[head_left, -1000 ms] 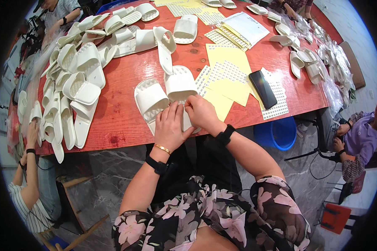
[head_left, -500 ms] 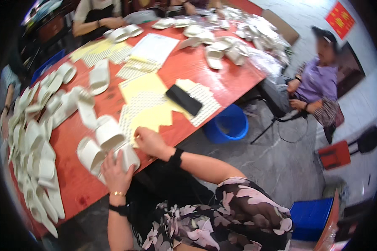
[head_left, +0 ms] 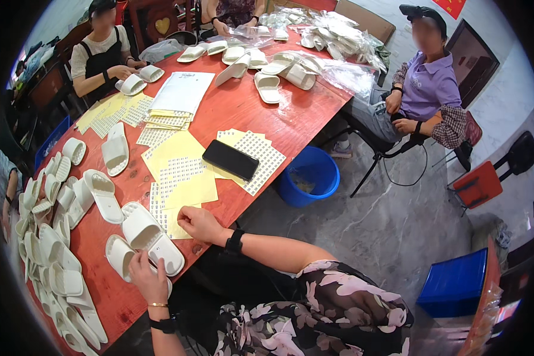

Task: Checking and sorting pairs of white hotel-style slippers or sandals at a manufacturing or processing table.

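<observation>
Two white slippers lie side by side near the table's front edge: a farther slipper point(head_left: 143, 228) and a nearer slipper point(head_left: 120, 256). My left hand point(head_left: 148, 280) is over the nearer one, fingers spread, the fingertips at its strap and footbed; whether they touch it I cannot tell. Just right of the pair, my right hand point(head_left: 203, 226) has its fingers curled together above the corner of a yellow-backed label sheet point(head_left: 173, 224). Anything between those fingertips is hidden. More label sheets point(head_left: 184, 172) overlap beyond it, with a black phone point(head_left: 231, 161) on top.
Many white slippers point(head_left: 53, 249) are heaped along the left of the red table point(head_left: 130, 296). Bagged slippers point(head_left: 344, 38) pile up at the far right. A blue bucket point(head_left: 308, 178) stands beside the table. People sit around, one handling slippers point(head_left: 130, 85).
My left hand has drawn back from the slipper pair, uncovering the farther slipper's heel. My right hand stays by the label sheet with fingers curled. The whole view has shifted.
</observation>
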The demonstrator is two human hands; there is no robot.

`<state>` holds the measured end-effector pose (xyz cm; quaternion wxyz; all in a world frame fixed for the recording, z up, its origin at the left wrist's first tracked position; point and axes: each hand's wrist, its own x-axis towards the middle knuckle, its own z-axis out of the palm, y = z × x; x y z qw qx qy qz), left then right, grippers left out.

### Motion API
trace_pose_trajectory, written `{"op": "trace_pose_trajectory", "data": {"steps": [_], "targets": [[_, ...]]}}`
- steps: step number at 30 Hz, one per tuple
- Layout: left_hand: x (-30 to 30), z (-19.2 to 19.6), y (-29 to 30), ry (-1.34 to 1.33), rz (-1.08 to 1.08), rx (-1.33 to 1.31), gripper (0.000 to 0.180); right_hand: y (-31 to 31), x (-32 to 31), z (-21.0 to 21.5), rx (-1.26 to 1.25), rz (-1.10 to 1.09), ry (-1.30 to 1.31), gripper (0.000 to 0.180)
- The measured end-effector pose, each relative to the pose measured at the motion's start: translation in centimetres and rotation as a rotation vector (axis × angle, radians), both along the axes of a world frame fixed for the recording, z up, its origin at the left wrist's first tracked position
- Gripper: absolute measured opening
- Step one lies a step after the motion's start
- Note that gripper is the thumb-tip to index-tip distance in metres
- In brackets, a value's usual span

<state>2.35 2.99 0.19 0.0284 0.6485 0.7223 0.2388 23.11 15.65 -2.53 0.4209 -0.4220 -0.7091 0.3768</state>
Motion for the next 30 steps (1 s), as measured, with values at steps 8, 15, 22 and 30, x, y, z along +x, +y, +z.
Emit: {"op": "trace_pose_trajectory", "data": {"steps": [8,15,22,30], "targets": [[-0.2,-0.9,1.3,0.145,0.103,0.111,0.049,-0.2,0.2,-0.2,0.008,0.003,0.024,0.012],[-1.0,-1.5,4.1,0.092,0.235,-0.158,0.057,-0.1,0.2,0.0,0.009,0.010,0.054,0.012],[-1.7,0.3,3.5,0.076,0.267,-0.143,0.055,-0.1,0.4,-0.2,0.024,0.012,0.072,0.011],[-15.1,3.1,-2.6,0.207,0.263,0.157,0.051,-0.4,0.0,0.4,0.007,0.035,0.055,0.011]]}}
